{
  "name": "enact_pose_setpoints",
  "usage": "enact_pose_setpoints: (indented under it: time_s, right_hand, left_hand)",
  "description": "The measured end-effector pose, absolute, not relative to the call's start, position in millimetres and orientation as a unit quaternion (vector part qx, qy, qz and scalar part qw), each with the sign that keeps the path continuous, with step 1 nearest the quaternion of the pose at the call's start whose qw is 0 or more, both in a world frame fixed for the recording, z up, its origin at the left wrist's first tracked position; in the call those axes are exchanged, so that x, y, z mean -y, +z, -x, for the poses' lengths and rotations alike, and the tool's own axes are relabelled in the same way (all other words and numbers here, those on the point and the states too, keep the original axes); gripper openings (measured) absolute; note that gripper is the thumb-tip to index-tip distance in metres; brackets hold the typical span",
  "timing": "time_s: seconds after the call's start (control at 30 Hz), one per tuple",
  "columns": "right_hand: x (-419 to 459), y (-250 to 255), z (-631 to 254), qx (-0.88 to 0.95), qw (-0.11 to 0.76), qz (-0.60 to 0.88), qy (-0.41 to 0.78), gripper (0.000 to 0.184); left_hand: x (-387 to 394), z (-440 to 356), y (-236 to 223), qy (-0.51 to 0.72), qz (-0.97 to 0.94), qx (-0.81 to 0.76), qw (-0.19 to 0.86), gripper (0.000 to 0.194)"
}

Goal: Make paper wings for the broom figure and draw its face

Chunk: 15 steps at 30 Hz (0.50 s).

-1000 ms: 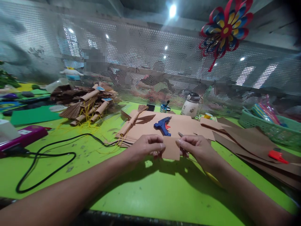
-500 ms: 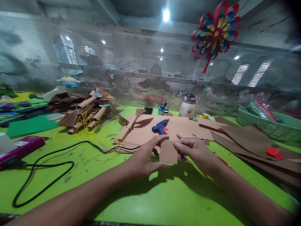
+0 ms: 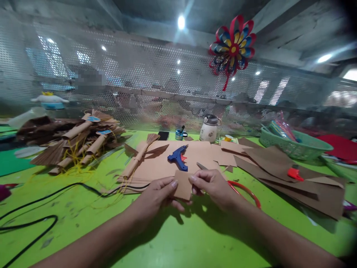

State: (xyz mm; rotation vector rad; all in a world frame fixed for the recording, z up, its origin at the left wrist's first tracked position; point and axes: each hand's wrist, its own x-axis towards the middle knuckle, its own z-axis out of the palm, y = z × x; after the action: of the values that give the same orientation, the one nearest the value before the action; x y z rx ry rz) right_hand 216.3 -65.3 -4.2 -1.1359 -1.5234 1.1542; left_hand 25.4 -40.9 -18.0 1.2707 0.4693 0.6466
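Between my two hands is a small tan piece of paper [image 3: 183, 185], held up above the green tabletop. My left hand [image 3: 163, 191] pinches its left edge, thumb in front. At its upper right edge, my right hand [image 3: 209, 186] pinches it between thumb and fingers. Just behind the paper lies a blue hot glue gun [image 3: 177, 158] with a red trigger, resting on larger tan paper sheets [image 3: 206, 150]. A pair of scissors with red handles [image 3: 245, 190] lies partly hidden behind my right hand, its blade tip showing above.
A rolled-paper figure [image 3: 142, 156] lies left of the glue gun, and several similar ones [image 3: 80, 141] are heaped further left. A black cable [image 3: 92, 190] crosses the left side. Brown paper sheets [image 3: 267, 163], a green basket [image 3: 295, 145] and a bottle [image 3: 209, 130] stand right and behind.
My left hand loosened from the paper, spread, and now pinches its left edge again. The paper has tilted. The view has swung right, showing more of the scissors' red handles.
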Motion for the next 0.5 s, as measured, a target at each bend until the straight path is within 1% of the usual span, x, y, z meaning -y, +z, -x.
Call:
enact_pose_setpoints:
  time_s: [0.07,0.13,0.17,0.27,0.33,0.4,0.5]
  right_hand:
    - [66,-1,-219,0.615,0.453,0.448,0.465,0.031]
    - [66,1,-226,0.62,0.465,0.427,0.466,0.022]
    - [66,2,-229,0.63,0.458,0.411,0.474,0.02]
    - [67,4,-239,0.677,0.388,0.346,0.521,0.029]
    - [69,5,-241,0.705,0.341,0.315,0.536,0.031]
    - [71,7,-240,0.737,0.309,0.301,0.52,0.03]
    - [73,9,-236,0.776,0.275,0.302,0.481,0.022]
  left_hand:
    - [41,-25,-18,0.304,-0.565,-0.208,0.739,0.035]
    - [42,-24,-19,0.3,-0.556,-0.199,0.749,0.034]
    - [42,-23,-19,0.292,-0.551,-0.197,0.756,0.034]
    - [43,-22,-18,0.25,-0.534,-0.184,0.786,0.031]
    - [44,-21,-18,0.224,-0.53,-0.169,0.8,0.029]
    - [45,-21,-17,0.194,-0.528,-0.154,0.812,0.026]
    - [46,-20,-16,0.141,-0.53,-0.138,0.825,0.024]
